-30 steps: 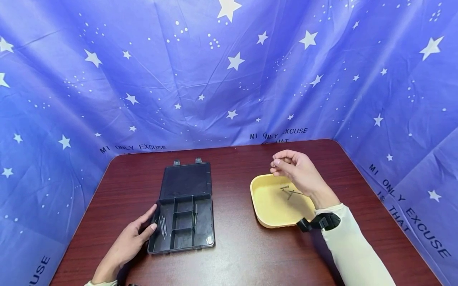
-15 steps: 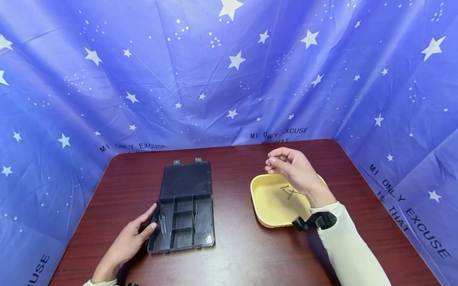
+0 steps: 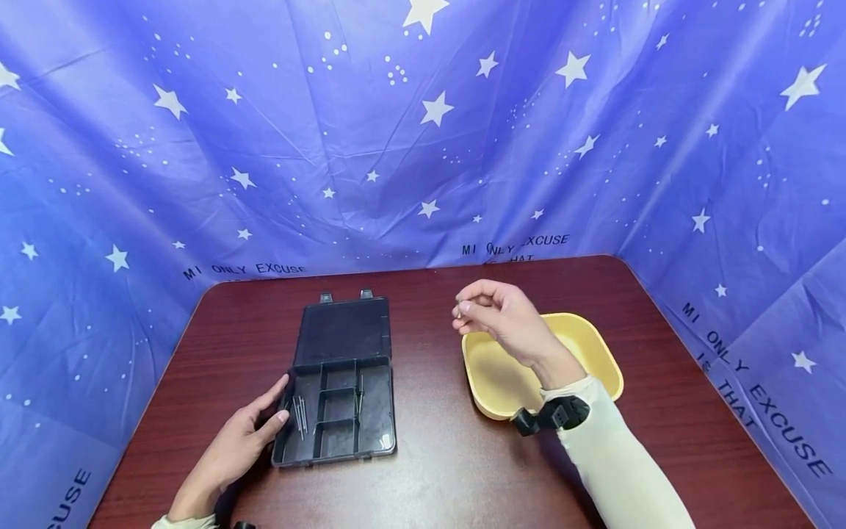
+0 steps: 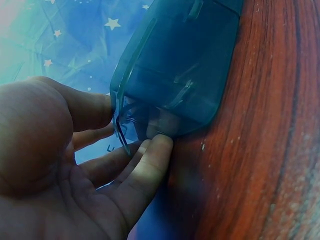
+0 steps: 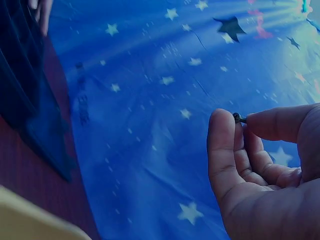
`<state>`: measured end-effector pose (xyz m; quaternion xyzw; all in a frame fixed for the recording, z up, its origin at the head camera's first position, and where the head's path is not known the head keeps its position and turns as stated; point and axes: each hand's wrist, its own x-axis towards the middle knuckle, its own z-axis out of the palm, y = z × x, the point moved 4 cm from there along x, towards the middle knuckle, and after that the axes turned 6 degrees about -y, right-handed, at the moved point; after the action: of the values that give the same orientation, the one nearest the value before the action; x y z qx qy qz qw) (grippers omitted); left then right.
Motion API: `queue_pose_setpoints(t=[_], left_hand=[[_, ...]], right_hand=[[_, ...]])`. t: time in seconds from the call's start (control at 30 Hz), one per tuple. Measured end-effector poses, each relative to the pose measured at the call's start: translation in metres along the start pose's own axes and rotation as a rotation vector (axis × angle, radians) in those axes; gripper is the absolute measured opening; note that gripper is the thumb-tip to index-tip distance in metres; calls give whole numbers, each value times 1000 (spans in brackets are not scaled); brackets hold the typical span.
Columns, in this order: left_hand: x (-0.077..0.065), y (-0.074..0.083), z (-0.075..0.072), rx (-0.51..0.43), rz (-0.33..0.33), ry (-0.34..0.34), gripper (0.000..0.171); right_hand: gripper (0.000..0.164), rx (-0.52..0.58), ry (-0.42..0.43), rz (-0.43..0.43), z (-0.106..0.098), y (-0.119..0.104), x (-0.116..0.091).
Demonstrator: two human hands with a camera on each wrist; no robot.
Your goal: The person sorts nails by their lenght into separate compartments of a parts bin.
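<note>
On the left of the head view my left hand (image 3: 231,444) grips the near left side of a black compartment box (image 3: 338,422), thumb at the rim and fingers against the wall. The box's lid (image 3: 344,330) lies folded back. Several long silver nails (image 3: 301,417) lie in its left compartment, and thin dark pieces (image 3: 360,397) in the right one. Over the far left rim of a yellow tray (image 3: 502,378), my right hand (image 3: 505,316) pinches a small dark screw (image 5: 237,118) between thumb and index finger; its round head shows in the right wrist view.
My right forearm and wrist camera (image 3: 565,413) pass over the tray's near right part, hiding some of its inside. A dark red table (image 3: 429,441) carries both containers. Blue star-patterned cloth (image 3: 370,132) hangs at the back and both sides.
My right hand has moved left with the screw, from above the tray's middle to its far left rim. The left hand and the box have stayed in place.
</note>
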<state>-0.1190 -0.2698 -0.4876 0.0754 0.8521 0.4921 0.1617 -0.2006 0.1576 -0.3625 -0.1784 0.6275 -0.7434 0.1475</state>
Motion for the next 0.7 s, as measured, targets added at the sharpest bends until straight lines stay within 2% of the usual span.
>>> queue_pose_setpoints(t=[0.17,0.33,0.47,0.57,0.7], left_hand=[[-1,0,1,-18,-12,-4,66],[-1,-3,0,-24,-37,-4,66],[0,-3,-1,7,-13,2,66],[0,-3,-1,21,2,3,66],[1,-2,-2,56,10,10,65]], right_hand=[[9,-38,-54,51,29,11,10],[15,-71,-106,111,56,25,21],[15,-66,-141,173,76,44,26],[15,-47,-142,220,89,62,28],[14,-31,-102,257,99,86,29]])
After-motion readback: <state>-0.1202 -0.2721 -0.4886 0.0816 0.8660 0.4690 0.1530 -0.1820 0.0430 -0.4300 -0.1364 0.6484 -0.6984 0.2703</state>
